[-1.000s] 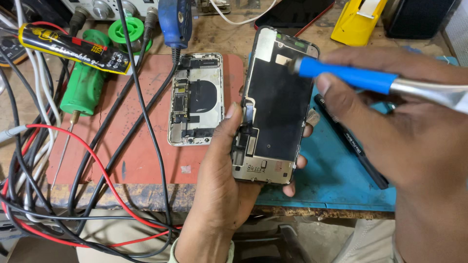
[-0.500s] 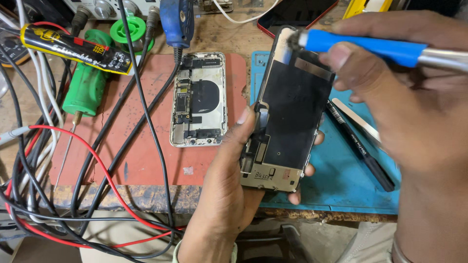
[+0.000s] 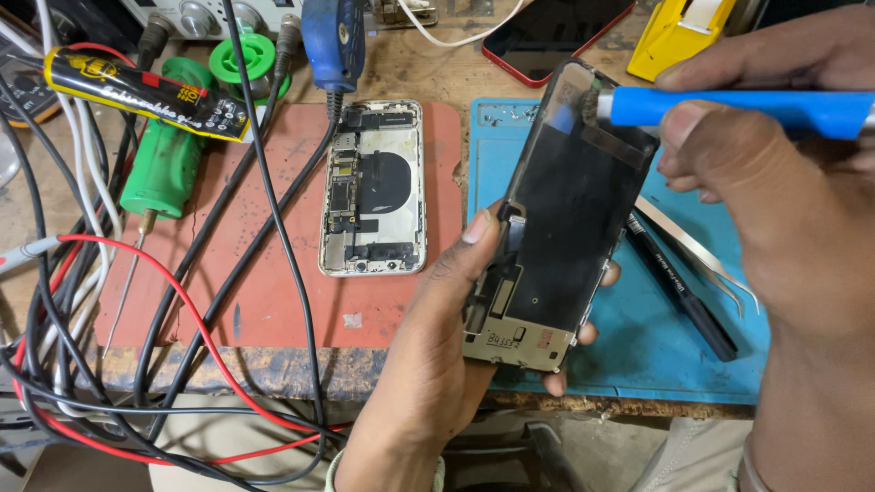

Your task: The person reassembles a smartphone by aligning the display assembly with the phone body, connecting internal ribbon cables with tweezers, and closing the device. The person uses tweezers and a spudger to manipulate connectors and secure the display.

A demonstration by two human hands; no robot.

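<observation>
My left hand (image 3: pixel 437 337) holds a detached phone screen panel (image 3: pixel 561 219) by its lower edges, back side up and tilted toward the right. In my right hand (image 3: pixel 775 191) is a blue-handled brush tool (image 3: pixel 729 105), its tip touching the panel's top end. An opened phone body (image 3: pixel 374 187) with its circuit board and round coil exposed lies on the red mat (image 3: pixel 273 301), to the left of the panel.
On the blue mat (image 3: pixel 656 355) lie metal tweezers (image 3: pixel 702 255) and a black pen-like tool (image 3: pixel 684 292). A green soldering iron (image 3: pixel 169 169), a yellow-black glue tube (image 3: pixel 137 91), tangled red and black wires (image 3: pixel 182 301), a red phone (image 3: pixel 547 32) and a yellow holder (image 3: pixel 679 36) surround the mats.
The panel has tilted further right and risen slightly. My right hand has brought the brush up from mid-panel to the panel's top end.
</observation>
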